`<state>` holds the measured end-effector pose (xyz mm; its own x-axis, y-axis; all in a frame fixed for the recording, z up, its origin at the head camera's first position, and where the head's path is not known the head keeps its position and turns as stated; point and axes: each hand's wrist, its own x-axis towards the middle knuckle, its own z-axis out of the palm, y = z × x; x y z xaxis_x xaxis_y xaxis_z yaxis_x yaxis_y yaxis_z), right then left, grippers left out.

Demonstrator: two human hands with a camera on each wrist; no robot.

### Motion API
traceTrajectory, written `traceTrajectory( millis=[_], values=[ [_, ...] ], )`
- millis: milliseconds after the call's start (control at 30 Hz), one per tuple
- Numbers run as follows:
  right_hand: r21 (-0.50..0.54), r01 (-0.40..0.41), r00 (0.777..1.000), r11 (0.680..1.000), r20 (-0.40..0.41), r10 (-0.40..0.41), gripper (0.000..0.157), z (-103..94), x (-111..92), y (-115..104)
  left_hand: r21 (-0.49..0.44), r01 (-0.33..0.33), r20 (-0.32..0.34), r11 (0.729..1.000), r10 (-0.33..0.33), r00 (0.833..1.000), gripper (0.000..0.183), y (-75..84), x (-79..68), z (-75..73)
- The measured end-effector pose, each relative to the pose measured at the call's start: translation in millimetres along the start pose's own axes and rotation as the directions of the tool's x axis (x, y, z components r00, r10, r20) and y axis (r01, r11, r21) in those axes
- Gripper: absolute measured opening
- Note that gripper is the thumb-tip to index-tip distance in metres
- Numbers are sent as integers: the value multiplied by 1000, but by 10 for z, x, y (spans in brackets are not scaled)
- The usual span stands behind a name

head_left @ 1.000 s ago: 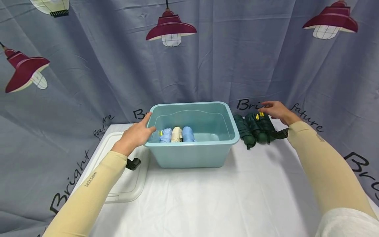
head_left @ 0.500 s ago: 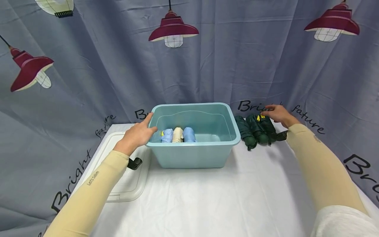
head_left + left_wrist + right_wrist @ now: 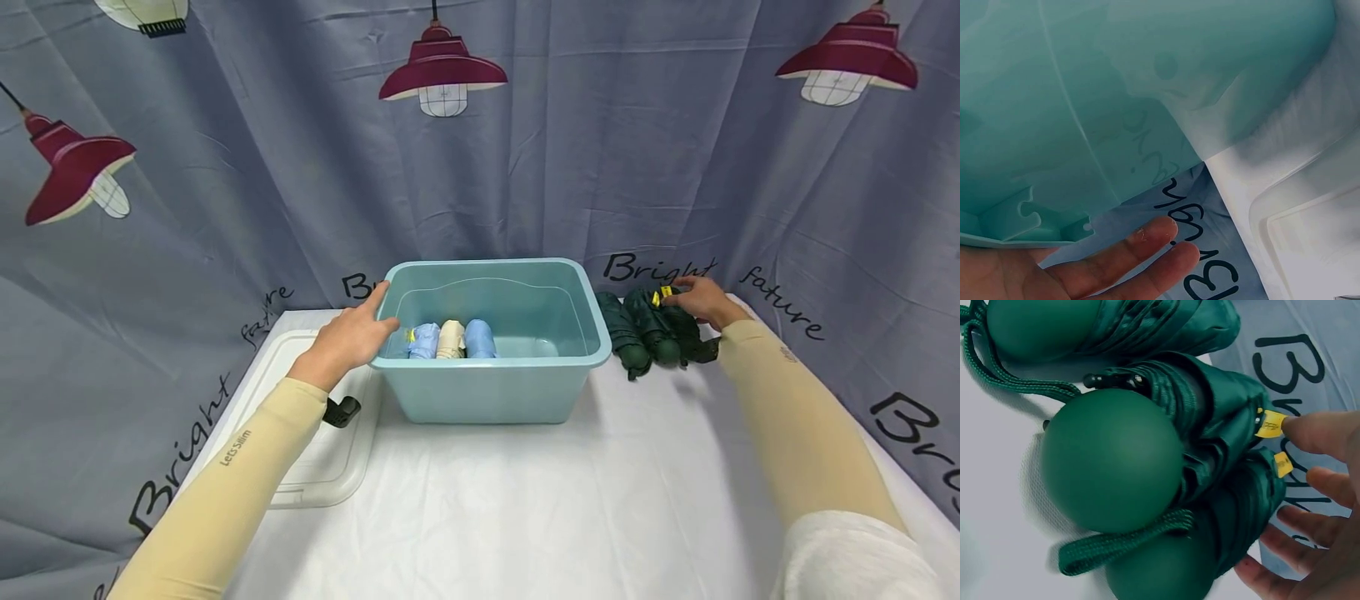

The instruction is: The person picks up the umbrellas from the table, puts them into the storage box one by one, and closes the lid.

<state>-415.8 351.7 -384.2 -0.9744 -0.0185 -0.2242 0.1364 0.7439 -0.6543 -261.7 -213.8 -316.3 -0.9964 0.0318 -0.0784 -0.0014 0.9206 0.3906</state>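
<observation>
My left hand [image 3: 348,342] rests on the left rim of a teal plastic bin [image 3: 480,392], index finger and thumb extended. In the left wrist view, its fingers [image 3: 1147,240] lie loosely below the rim. Two blue rolled bundles and one cream rolled bundle [image 3: 450,340] sit at the bin's left. To the bin's right lie three dark green folded umbrellas [image 3: 624,337] side by side. My right hand [image 3: 703,302] is at the far end of the rightmost umbrella [image 3: 1160,569]. Its fingers are spread and lightly bent, the tips close to the fabric and yellow tags [image 3: 1270,424].
A translucent white lid [image 3: 330,475] lies flat on the table, left of the bin and partly under my left arm. White cloth [image 3: 525,508] covers the table. A grey-blue curtain [image 3: 600,167] printed with lamps and lettering hangs directly behind.
My right hand has come down and slightly nearer to the rightmost green umbrella. The left hand stays at the bin's rim. The view has shifted slightly.
</observation>
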Motion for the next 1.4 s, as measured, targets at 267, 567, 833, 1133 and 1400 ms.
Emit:
traceTrajectory(
  millis=[267, 567, 833, 1133, 1400],
  values=[
    [-12, -42, 994, 999, 103, 43, 80, 23, 53, 37, 3, 4, 5, 1000, -4, 1000, 75, 11, -4, 12],
    [-95, -48, 972, 994, 227, 68, 95, 35, 22, 41, 14, 2, -4, 1000, -2, 1000, 76, 7, 4, -9],
    [-170, -18, 972, 985, 227, 57, 99, 75, -51, -6, 12, 4, 8, 1000, -4, 1000, 77, 3, 7, -5],
    [-213, -15, 978, 977, 200, 58, 95, 97, -53, -100, 1, 3, -9, 1000, -3, 1000, 76, -17, -6, -8],
    [-188, -50, 978, 981, 191, 86, 92, 86, -150, -100, 3, -9, -11, 1000, 9, 1000, 76, -19, 2, 2]
  ],
)
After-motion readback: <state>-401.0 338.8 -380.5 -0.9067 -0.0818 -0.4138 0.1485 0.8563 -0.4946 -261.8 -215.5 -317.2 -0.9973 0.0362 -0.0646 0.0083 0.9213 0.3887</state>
